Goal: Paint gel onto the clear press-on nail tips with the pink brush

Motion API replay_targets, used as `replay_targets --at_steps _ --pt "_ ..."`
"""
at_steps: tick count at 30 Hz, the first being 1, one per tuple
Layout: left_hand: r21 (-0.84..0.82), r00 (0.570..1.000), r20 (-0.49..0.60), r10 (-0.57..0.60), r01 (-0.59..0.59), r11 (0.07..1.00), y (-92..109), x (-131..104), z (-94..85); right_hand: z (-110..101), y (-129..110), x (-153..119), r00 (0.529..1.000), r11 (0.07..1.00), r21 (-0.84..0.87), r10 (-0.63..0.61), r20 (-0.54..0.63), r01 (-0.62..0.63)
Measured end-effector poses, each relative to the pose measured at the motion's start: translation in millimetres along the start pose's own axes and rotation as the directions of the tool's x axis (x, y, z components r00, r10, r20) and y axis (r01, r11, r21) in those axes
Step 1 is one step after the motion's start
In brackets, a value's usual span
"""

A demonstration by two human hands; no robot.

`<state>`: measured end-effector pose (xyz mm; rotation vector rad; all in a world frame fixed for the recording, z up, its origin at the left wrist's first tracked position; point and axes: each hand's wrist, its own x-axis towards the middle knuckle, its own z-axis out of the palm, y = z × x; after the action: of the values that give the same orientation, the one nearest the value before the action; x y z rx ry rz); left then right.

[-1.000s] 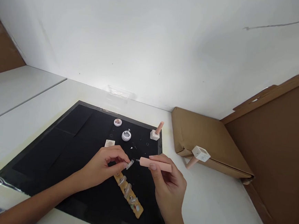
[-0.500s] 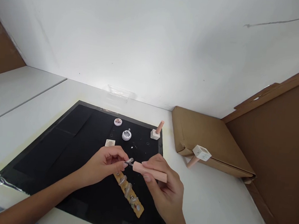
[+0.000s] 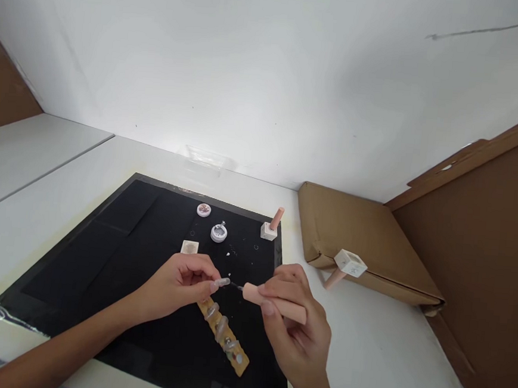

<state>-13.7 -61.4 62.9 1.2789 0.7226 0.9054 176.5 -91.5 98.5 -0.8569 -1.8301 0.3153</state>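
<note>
Between thumb and fingers, my left hand (image 3: 189,281) pinches a small clear nail tip (image 3: 222,282). My right hand (image 3: 296,325) grips the pink handle of a polish brush (image 3: 277,303), whose thin dark bristles point left, close to the nail tip's end. Below my left hand, a yellowish strip (image 3: 239,364) lies slantwise on the black mat, bearing several clear nail tips. An open white square bottle (image 3: 189,247) stands just behind my left hand.
On the black mat (image 3: 79,251) are a small round pot (image 3: 219,233), another with reddish bits (image 3: 204,210) and a pink-capped bottle (image 3: 269,231). A cardboard box (image 3: 363,238) lies right, a tilted pink-capped bottle (image 3: 350,263) against its front edge.
My right hand has moved right with the brush, leaving a small gap between the bristles and the nail tip. The nail tip in my left hand has turned to lie more level.
</note>
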Motion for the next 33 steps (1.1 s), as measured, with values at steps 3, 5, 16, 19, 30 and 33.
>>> replay_targets --at_steps 3,5,16,19,30,33 --pt "0.0 1.0 0.017 0.015 -0.015 1.0 1.3 -0.4 -0.7 -0.4 -0.8 -0.1 0.995 0.998 0.053 -0.042 0.092 0.037" --pt "-0.006 0.999 0.03 0.012 -0.012 1.0 1.7 -0.7 -1.1 -0.2 -1.5 0.4 0.993 1.0 0.007 -0.03 0.113 0.029" --pt "-0.045 0.998 0.056 -0.005 0.008 0.999 0.8 -0.5 -0.8 0.5 -4.6 2.0 0.999 0.999 -0.029 -0.012 0.038 0.013" --pt "-0.054 0.998 0.065 -0.005 0.008 0.999 0.7 -1.4 -0.6 0.0 -3.5 0.7 1.0 0.999 0.04 -0.011 0.012 0.011" --pt "-0.025 0.995 0.103 0.003 0.0 1.0 3.9 -2.4 0.7 -0.2 -0.8 -2.1 0.997 0.987 0.145 0.068 0.035 -0.072" --pt "-0.001 0.993 0.12 0.005 -0.005 1.0 4.8 -2.8 0.5 -0.1 -0.3 -2.4 0.998 0.983 0.177 0.055 -0.009 -0.052"
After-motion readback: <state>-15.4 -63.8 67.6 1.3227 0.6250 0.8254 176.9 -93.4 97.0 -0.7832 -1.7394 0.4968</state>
